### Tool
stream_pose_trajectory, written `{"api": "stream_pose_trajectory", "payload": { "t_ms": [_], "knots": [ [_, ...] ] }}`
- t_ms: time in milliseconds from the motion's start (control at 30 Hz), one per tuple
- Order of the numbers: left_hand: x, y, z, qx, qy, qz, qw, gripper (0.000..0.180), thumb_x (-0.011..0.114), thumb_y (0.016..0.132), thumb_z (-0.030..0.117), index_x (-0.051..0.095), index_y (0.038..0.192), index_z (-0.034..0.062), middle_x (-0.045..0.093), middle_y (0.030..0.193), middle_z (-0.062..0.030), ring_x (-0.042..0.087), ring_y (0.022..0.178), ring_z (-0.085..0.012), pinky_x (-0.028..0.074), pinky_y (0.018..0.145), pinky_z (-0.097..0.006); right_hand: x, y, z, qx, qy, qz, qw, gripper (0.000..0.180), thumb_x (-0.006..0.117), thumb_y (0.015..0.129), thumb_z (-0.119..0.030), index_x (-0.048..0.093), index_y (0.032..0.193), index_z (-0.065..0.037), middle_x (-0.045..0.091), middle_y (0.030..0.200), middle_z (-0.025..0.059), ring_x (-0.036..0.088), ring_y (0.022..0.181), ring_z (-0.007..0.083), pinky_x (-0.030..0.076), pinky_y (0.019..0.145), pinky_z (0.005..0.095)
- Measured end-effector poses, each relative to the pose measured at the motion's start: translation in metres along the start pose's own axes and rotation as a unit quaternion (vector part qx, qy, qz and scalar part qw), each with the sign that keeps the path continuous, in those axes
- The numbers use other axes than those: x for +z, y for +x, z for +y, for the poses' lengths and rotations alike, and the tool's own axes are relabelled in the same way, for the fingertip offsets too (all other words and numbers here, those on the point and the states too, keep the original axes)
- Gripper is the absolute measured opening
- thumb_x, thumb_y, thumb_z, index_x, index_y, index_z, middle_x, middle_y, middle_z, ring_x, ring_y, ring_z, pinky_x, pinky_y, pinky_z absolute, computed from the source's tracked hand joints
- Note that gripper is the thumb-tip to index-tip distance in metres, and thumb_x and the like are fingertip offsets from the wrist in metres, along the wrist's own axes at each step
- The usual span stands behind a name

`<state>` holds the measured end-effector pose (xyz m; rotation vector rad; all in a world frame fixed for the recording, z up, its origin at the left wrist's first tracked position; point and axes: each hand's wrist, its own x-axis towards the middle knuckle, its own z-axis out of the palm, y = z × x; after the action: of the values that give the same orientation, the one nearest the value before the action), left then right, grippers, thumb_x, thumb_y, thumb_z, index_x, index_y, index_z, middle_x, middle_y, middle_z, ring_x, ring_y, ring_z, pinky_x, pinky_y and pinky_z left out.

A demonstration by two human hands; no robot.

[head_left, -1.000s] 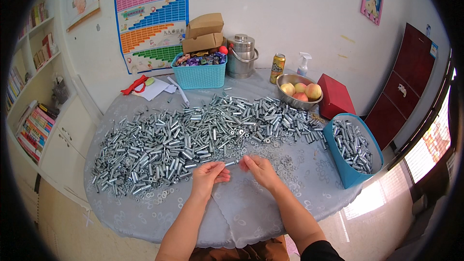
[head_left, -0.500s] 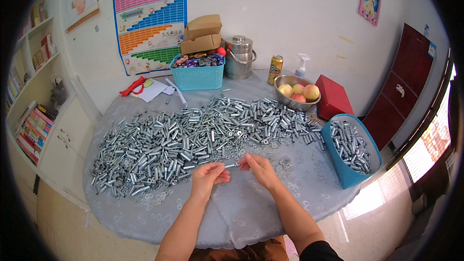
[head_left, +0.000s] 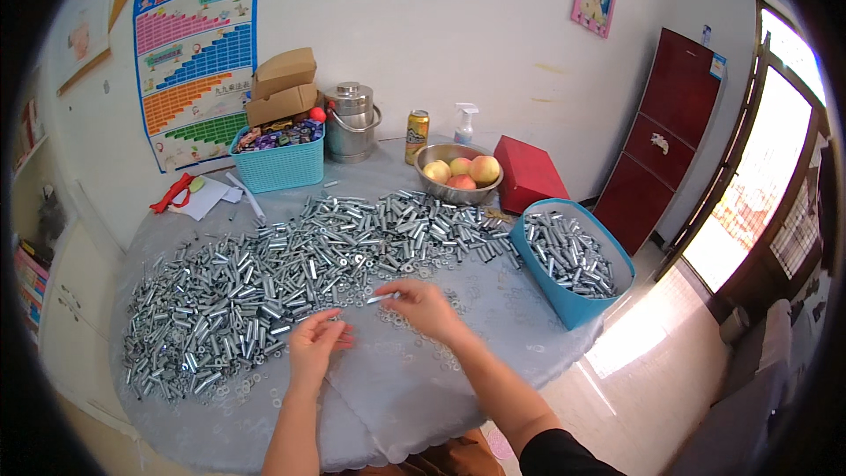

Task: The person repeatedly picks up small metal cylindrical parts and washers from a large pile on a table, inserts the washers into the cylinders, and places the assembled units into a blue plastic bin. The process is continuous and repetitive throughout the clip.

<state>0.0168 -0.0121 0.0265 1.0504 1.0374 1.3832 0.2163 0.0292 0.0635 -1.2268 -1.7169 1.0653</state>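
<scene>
Silver piece [head_left: 379, 299]: slim and metal, jutting from the right fingers, left of the blue tub [head_left: 568, 311].
Right hand [head_left: 428, 308]: fingers pinched on the piece, nearer the tub than the other hand.
Left hand [head_left: 315, 344]: farther left of the tub, fingers curled and slightly apart, nothing seen between them.
Change: half a second ago the piece spanned both hands; now the right alone carries it, so the two-handed hold seems finished.
Metal pile [head_left: 264, 291]: heaped on the worktop [head_left: 397, 414], left of the tub.
Print: the poster [head_left: 198, 70], far left of the tub on the wall, carries characters over coloured stepped blocks; the yellow can [head_left: 417, 137], beyond the tub to the left, bears lettering too small to read.
</scene>
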Motion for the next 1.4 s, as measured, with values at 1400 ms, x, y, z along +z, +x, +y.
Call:
{"api": "stream_pose_trajectory", "payload": {
  "t_ms": [1400],
  "knots": [
    [-0.065, 0.023, -0.022, 0.168, 0.408, 0.238, 0.865, 0.011, 0.064, 0.070, 0.000, 0.065, 0.080, 0.0044, 0.062, 0.076, -0.0068, 0.054, 0.070, -0.0215, 0.044, 0.065, -0.033, 0.079, 0.094, 0.047, -0.356, -0.364, -0.001, 0.861, 0.022, 0.056, 0.067, 0.000, 0.062, 0.086, -0.008, 0.057, 0.093, 0.0052, 0.052, 0.091, 0.0249, 0.042, 0.080, 0.0357]
  ]
}}
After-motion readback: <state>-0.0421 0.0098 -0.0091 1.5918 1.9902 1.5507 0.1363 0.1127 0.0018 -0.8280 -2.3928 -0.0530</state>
